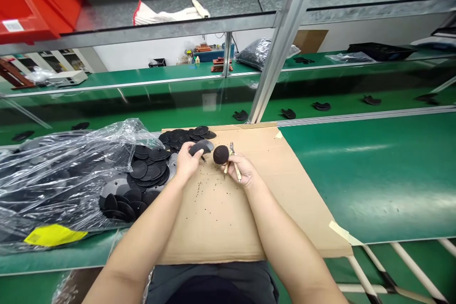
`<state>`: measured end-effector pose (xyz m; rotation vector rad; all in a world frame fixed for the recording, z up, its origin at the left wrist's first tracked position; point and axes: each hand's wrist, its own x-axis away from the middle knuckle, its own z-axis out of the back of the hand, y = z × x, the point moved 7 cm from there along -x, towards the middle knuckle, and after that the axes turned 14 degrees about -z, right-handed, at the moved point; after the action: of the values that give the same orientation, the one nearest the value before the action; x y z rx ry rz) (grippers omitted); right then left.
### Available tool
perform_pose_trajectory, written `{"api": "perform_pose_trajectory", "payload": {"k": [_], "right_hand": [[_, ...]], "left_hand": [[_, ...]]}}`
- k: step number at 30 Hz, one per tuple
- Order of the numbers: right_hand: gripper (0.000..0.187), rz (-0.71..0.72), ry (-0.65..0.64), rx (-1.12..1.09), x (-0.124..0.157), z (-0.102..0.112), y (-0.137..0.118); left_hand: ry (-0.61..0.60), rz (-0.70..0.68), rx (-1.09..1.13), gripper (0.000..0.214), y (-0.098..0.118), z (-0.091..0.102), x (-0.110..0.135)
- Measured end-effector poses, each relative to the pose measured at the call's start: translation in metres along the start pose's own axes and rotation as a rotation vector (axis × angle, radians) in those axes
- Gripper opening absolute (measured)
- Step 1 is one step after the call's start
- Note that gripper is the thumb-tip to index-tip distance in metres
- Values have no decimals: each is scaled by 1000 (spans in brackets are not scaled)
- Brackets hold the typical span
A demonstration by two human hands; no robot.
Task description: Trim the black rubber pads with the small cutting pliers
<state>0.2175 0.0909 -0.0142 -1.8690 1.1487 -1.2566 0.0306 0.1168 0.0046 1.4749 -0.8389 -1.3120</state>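
My left hand [187, 164] is closed on a black curved plastic piece [201, 147], pinched between thumb and fingers above the cardboard sheet [278, 190]. My right hand [245, 171] grips a small pair of nippers [238, 173] with light-coloured handles, jaws pointing away from me. A round black disc [221, 154] sits at the fingertips of that same hand, beside the nippers; exactly how it is held is hidden. Just beyond my left hand lies a pile of black discs [178, 137]. Tiny black scraps are scattered over the cardboard below both hands.
On the left, a clear plastic bag [71, 175] spills black discs [149, 171] beside the cardboard. Behind a slanted metal post [281, 42], black pieces lie spaced along a green belt [213, 109]. A red bin [39, 0] and a white glove [167, 13] rest on the overhead shelf.
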Motion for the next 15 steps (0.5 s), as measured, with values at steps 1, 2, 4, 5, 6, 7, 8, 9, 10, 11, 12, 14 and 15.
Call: {"api": "perform_pose_trajectory", "payload": {"k": [1,2,4,5,6,7,8,9,10,11,12,14,15], "right_hand": [[16,-23,-35,-11,0,-4,2],[13,-44,-67,-20,0,-8,5],[9,-89,-120,-34,0,-15,12],[8,-112,-141,-44,-1,-18,16],[8,-134,-157,-57,-1,-20,19],[8,-155,-169,-71,-1,-22,22],[8,-175,-178,-88,-1,-23,24],[9,-194,-183,-105,-1,-24,26],[11,-211,-186,-122,-2,-25,28],[12,-227,-188,-137,-2,-25,29],[14,-241,-189,-150,-2,-26,31],[16,-262,-186,-168,-3,-27,33],[16,-266,-180,-174,-4,-27,35]], "left_hand": [[24,58,112,32,-3,0,6],[30,116,215,34,-6,-2,13],[12,200,363,39,-10,-8,27],[0,218,407,42,-11,-10,32],[-9,223,436,43,-11,-10,37],[-13,219,457,43,-11,-10,40],[-12,205,469,41,-11,-10,42],[-11,183,474,40,-11,-8,43],[-8,156,470,38,-11,-7,43],[-7,126,459,37,-10,-6,43],[-12,101,446,37,-9,-5,43],[-45,75,421,41,-8,-7,44],[-64,78,411,44,-9,-9,44]]}}
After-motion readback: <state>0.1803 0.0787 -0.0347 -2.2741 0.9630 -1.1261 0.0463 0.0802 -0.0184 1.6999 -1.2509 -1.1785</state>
